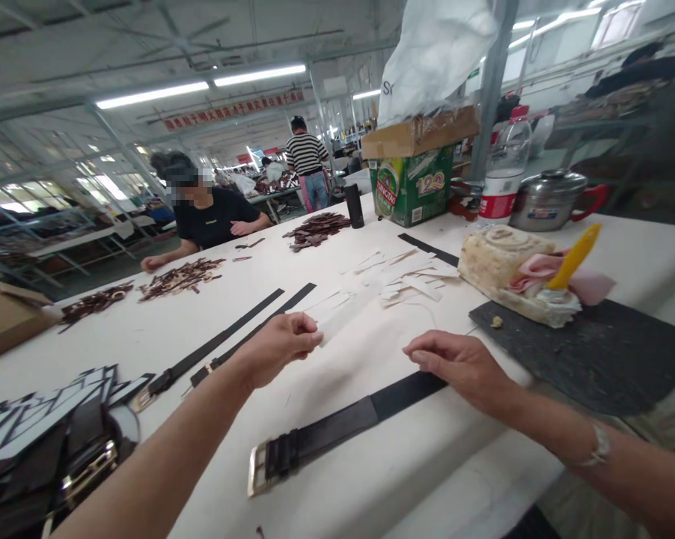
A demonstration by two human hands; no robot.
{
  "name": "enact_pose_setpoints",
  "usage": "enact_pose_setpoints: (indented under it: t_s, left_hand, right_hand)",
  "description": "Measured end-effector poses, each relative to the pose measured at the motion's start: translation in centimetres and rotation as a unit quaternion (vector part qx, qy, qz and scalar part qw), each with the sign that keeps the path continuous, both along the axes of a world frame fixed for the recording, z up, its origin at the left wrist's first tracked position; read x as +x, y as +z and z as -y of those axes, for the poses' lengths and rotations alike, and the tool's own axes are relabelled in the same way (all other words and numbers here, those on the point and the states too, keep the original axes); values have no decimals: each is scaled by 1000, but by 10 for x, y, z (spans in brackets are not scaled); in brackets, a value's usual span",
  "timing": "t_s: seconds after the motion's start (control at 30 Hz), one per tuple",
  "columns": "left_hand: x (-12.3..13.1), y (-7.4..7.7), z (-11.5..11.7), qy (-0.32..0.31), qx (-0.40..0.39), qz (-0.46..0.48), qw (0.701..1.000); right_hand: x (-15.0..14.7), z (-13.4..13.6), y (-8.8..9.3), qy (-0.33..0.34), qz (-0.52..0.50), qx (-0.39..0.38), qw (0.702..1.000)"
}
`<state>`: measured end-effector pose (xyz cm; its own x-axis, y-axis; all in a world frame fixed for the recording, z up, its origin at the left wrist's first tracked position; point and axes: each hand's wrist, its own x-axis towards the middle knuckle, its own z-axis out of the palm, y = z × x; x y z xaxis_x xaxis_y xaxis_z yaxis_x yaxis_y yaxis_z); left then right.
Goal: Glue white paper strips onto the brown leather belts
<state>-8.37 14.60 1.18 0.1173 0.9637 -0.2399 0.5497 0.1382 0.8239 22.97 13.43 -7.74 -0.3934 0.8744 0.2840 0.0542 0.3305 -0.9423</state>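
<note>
My left hand (278,346) hovers over the white table (371,479), its fingers pinched on a pale strip (343,318) that stretches to the right. My right hand (461,363) lies with curled fingers on the dark strap of a black belt (337,430), which runs across the table in front of me with its gold buckle (257,468) toward the left. Two more black belts (230,340) lie side by side beyond my left hand. A scatter of pale strips (405,277) lies farther back on the table.
A heap of belts and buckles (51,442) sits at the near left. A dark mat (596,352) at right carries a cloth bundle and a yellow-handled tool (573,258). A green carton (413,183), bottle and pot stand behind. A seated person (203,213) works across the table beside brown piece piles.
</note>
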Motion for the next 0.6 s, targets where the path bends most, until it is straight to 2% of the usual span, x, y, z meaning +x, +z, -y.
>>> enact_pose_setpoints:
  t_s: [0.07,0.13,0.17,0.23,0.33,0.6]
  left_hand:
    - [19,6,28,21,-66,185,980]
    - [40,4,56,43,-133,324,936]
    - [50,2,68,49,-155,353,921]
    - [66,-3,89,65,-182,376,906]
    - [79,-9,110,98,-203,377,898]
    - [87,-10,136,128,-209,391,887]
  right_hand:
    - [-10,3,8,4,-136,-154,979]
    - [-20,8,17,21,-273,-222,936]
    - [-24,11,22,32,-325,-231,916]
    - [-29,18,31,51,-399,-228,887]
    - [-28,30,39,61,-451,-216,864]
    - [-13,52,43,51,-449,-235,861]
